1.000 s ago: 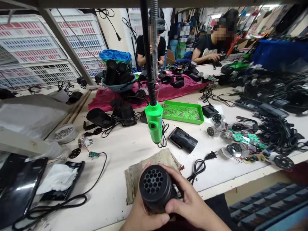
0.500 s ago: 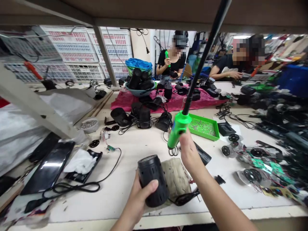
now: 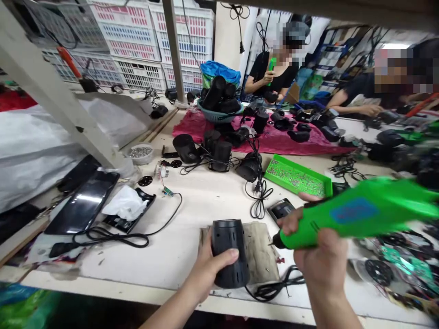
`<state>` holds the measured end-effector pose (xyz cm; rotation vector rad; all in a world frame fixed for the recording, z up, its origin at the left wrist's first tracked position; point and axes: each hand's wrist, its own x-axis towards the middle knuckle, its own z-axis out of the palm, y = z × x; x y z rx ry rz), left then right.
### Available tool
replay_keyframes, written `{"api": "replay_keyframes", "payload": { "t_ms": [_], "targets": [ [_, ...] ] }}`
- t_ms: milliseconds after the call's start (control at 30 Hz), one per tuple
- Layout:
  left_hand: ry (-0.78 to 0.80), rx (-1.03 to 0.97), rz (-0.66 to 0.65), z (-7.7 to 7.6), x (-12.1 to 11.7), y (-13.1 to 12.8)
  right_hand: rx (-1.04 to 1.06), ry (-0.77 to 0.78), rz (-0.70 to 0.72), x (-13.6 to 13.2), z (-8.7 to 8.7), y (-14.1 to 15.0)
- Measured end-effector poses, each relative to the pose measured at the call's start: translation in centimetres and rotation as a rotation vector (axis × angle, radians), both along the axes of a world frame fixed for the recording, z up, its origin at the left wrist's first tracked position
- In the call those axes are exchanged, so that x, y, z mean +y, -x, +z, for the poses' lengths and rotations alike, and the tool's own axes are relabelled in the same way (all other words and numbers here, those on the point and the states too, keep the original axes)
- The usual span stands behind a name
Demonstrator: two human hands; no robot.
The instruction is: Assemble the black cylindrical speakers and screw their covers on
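My left hand [image 3: 209,269] is wrapped round a black cylindrical housing [image 3: 229,251] that stands upright on a worn cloth pad [image 3: 260,253] near the table's front edge. My right hand [image 3: 320,258] grips a green electric screwdriver [image 3: 356,212], held nearly level with its tip pointing left, a short way from the housing's right side. A black cord [image 3: 274,288] trails from under the housing along the pad.
A green tray of screws [image 3: 297,176] lies behind the pad. Black housings and cords [image 3: 219,155] crowd mid-table, with a bowl of screws [image 3: 140,153] at left and circuit boards [image 3: 404,267] at right. Two other people work at the far side on a pink cloth [image 3: 274,141].
My right hand has pulled the green screwdriver down from hanging upright to nearly level beside the housing. My left hand keeps hold of the housing, which now stands on the pad.
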<state>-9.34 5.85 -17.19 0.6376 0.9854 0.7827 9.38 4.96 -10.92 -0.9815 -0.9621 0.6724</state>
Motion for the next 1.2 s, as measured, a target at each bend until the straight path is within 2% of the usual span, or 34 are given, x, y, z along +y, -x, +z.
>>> {"api": "replay_keyframes", "payload": {
  "t_ms": [100,167,367,533,600,700,867,1100,1200],
  "targets": [
    [-0.013,0.037,0.002,-0.1,0.1,-0.4,0.112,-0.207,-0.053,-0.1,1.3,2.0],
    [-0.02,0.049,-0.003,-0.2,0.1,-0.5,0.168,-0.265,-0.057,0.1,1.7,3.1],
    [-0.043,0.063,0.0,0.0,0.2,-0.6,0.232,-0.233,-0.066,0.9,0.5,3.9],
    [-0.091,0.044,-0.036,-0.3,0.4,-0.7,0.207,-0.269,-0.102,0.7,1.3,4.3],
    [-0.122,0.048,-0.044,-0.5,0.4,-0.7,0.207,-0.257,-0.072,1.0,1.1,4.5],
    [-0.16,0.089,-0.043,-0.6,0.4,-0.7,0.195,-0.227,-0.015,1.6,0.0,4.7],
    [-0.18,0.06,-0.059,-0.3,0.5,-0.6,0.139,-0.247,-0.009,1.6,-1.5,5.1],
    [-0.161,0.037,-0.121,-0.7,0.8,-1.1,0.006,-0.255,-0.027,0.0,-0.7,5.0],
    [-0.12,0.025,-0.147,-0.9,1.0,-1.3,0.026,-0.214,-0.039,0.1,-0.7,4.7]
  ]
}}
